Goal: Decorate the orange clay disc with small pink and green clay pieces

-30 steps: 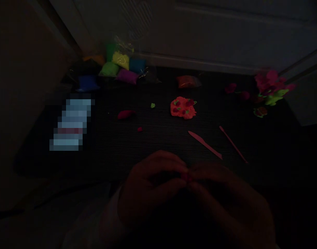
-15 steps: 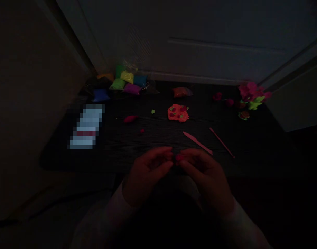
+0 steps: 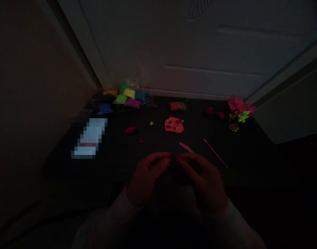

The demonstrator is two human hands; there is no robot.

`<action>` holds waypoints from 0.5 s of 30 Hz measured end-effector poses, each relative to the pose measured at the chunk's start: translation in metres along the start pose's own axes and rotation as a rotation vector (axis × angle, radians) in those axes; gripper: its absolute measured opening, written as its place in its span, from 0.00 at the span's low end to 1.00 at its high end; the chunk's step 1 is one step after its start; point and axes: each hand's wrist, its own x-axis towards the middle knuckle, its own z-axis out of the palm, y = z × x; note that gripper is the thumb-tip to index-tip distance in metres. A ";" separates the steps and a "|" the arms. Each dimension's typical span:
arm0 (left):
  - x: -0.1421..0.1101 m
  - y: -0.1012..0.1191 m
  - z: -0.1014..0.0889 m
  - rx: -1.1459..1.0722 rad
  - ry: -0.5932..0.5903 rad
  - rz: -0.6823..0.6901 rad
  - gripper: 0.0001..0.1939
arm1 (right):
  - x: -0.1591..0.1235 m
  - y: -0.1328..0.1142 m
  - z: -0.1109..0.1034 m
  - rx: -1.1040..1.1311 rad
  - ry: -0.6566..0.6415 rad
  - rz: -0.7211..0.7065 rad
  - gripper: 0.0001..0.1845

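Moved since half a second ago: left hand (image 3: 144,180) and right hand (image 3: 210,183), both slightly farther in over the tabletop (image 3: 109,154), with a little more gap between; view tilted up too, leaving the things on the tabletop lower in it
Small pink-red piece (image 3: 178,158): at the tips of the right hand's thumb and fingers, in view over the near part of the tabletop, on the side facing the left hand
Direction and long axis of the piece: cannot tell; too small, too dark, partly covered
Right fingers: clamped on the small pink-red piece, tips pointing left
Left fingers: curved, closer to the thumb than half a second ago, tips pointing right; cannot tell whether touching or holding anything
Pink knife (image 3: 185,147): tip pointing away and left, long axis slanting nearer and right; near end now hidden by the right hand, fully in sight before
Pink stick (image 3: 214,153): right of the knife, on a similar but steeper slant
Orange-red slab (image 3: 174,126): beyond the knife, bearing dark red and green bits
Left of the slab: green scrap (image 3: 151,123), dark red lump (image 3: 131,130) lying lengthwise left to right, dark red crumb (image 3: 141,141)
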 end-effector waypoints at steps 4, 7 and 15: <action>0.031 0.019 -0.004 0.254 0.022 0.183 0.14 | 0.042 -0.003 -0.031 -0.055 0.101 -0.034 0.09; 0.061 0.031 -0.003 0.621 0.085 0.442 0.16 | 0.079 -0.001 -0.048 -0.085 0.075 -0.078 0.08; 0.109 0.022 0.019 1.097 0.106 0.662 0.36 | 0.125 0.027 -0.047 -0.294 -0.142 -0.151 0.09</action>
